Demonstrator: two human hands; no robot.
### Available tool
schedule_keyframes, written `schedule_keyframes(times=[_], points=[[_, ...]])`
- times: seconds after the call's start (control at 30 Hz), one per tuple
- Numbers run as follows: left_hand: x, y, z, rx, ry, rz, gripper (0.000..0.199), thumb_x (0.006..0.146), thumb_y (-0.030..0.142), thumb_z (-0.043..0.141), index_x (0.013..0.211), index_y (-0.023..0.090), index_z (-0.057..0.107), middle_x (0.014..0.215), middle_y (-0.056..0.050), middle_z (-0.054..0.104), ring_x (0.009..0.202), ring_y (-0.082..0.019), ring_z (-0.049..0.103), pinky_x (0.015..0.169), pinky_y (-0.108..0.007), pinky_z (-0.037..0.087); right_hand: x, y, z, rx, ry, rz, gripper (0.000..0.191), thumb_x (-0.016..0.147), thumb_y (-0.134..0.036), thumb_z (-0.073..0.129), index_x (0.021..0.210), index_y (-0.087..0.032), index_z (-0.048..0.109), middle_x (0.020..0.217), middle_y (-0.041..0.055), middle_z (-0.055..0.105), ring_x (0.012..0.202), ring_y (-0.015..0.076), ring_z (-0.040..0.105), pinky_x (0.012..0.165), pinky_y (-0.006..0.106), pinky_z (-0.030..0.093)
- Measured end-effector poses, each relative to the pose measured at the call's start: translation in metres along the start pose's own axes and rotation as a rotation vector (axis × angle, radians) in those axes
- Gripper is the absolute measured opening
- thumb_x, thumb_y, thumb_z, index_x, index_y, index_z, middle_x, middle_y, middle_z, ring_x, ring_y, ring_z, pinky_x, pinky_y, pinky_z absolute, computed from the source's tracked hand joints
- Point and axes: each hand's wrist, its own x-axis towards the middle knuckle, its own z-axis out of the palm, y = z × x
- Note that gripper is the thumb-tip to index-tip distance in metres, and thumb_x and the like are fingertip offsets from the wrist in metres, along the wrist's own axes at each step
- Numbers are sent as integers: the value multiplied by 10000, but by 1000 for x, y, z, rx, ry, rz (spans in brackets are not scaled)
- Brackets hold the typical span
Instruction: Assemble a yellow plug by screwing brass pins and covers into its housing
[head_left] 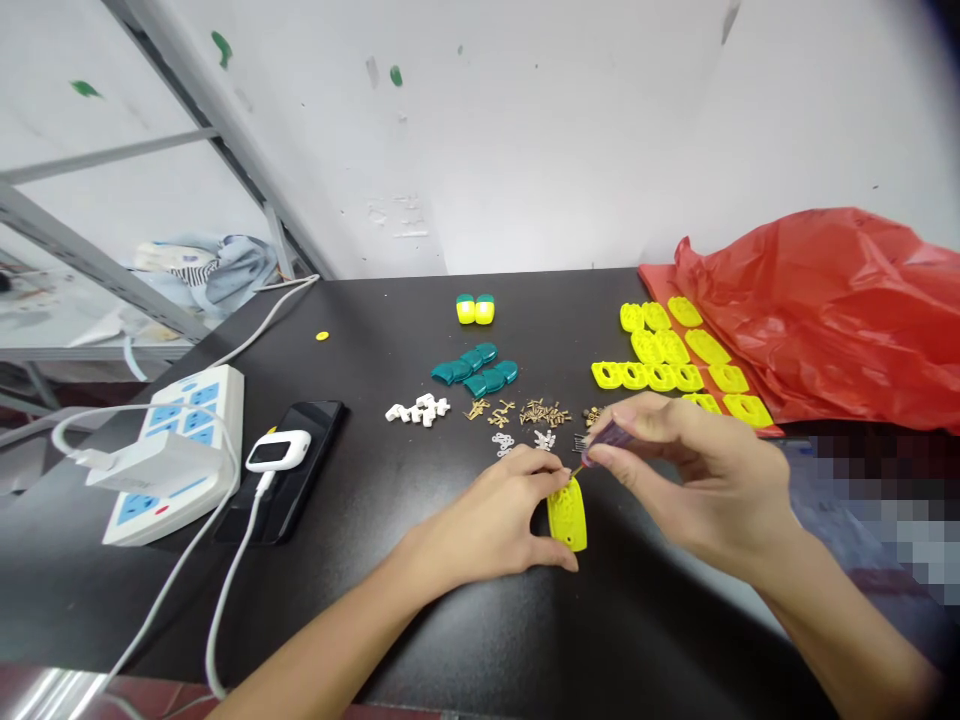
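On the dark table lies a yellow plastic piece (568,518), gripped along its left side by the fingers and thumb of my left hand (510,515). My right hand (694,470) pinches the purple handle of a screwdriver (609,438), whose thin shaft points down to the piece's upper end. Whether a screw sits under the tip is too small to tell. Just beyond are brass screws (545,413), small brass parts (500,412), small grey parts (502,443) and white parts (420,410).
Green shells (487,368) and two yellow-green assembled pieces (475,309) are farther back. Yellow parts (660,376) lie at the right beside a red bag (825,310). A power strip (180,450), a phone (307,480) and white cables occupy the left.
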Motion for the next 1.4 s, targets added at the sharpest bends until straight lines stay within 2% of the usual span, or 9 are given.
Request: schedule_keyframes(times=[0.13, 0.27, 0.43, 0.63, 0.83, 0.93, 1.1, 1.27, 1.4], points=[[0, 0, 1, -20, 10, -38, 773, 668, 465, 909, 1325, 164, 637, 1367, -122, 612, 1285, -305, 548, 1118, -446, 462, -3, -4, 3, 16, -64, -24, 359, 857, -23, 700, 1120, -253, 618, 1092, 28, 746, 1018, 194, 753, 882, 299, 653], [0, 3, 5, -16, 42, -62, 798, 662, 491, 906, 1329, 143, 637, 1336, -120, 615, 1236, -306, 556, 1103, -443, 470, -4, -3, 3, 9, -41, 10, 275, 866, -46, 706, 1031, -254, 634, 945, -5, 758, 891, 169, 774, 798, 259, 656], [1, 9, 14, -23, 93, -121, 752, 641, 472, 921, 1263, 132, 669, 1262, -120, 621, 1152, -295, 571, 1048, -443, 505, -1, -6, 4, -49, -32, 6, 206, 868, -67, 718, 951, -241, 643, 893, -13, 764, 851, 159, 774, 749, 227, 638], [-1, 14, 33, -21, 226, -178, 694, 635, 427, 933, 1205, 126, 676, 1180, -116, 626, 1095, -295, 555, 981, -471, 523, 3, -15, 7, -173, -25, -55, 180, 874, -72, 707, 856, -233, 631, 862, -31, 773, 794, 138, 772, 721, 211, 616], [-2, 18, 47, -41, 302, -215, 599, 679, 420, 906, 1142, 114, 682, 1123, -114, 624, 1051, -288, 550, 930, -465, 529, 3, -21, 12, -229, -2, -89, 189, 875, -58, 693, 918, -236, 652, 834, -29, 779, 747, 143, 775, 689, 211, 626], [-1, 17, 45, -28, 298, -203, 594, 705, 428, 886, 1165, 117, 675, 1123, -113, 621, 1045, -287, 545, 922, -462, 527, 4, -22, 15, -272, 23, -109, 193, 873, -56, 690, 942, -235, 661, 846, -17, 788, 746, 156, 780, 683, 221, 637], [1, 12, 31, 8, 194, -142, 604, 662, 469, 903, 1112, 120, 703, 1097, -107, 620, 1035, -288, 546, 938, -456, 527, -1, -10, 17, -230, 25, -164, 269, 861, -52, 703, 1055, -234, 660, 959, 16, 798, 823, 177, 787, 769, 267, 660], [0, 9, 21, 54, 129, -92, 655, 685, 474, 878, 1181, 88, 692, 1181, -130, 621, 1074, -284, 558, 1004, -438, 518, -3, -1, 16, -44, 136, -31, 401, 841, -67, 731, 1187, -242, 627, 1029, 53, 771, 891, 220, 782, 785, 366, 680], [-2, 9, 20, 86, 125, -48, 610, 723, 455, 845, 1192, 99, 687, 1213, -137, 631, 1101, -292, 554, 1019, -440, 515, 6, -4, 17, 88, 417, 87, 382, 870, -73, 714, 1189, -255, 608, 1031, 36, 776, 828, 188, 788, 730, 318, 683]])
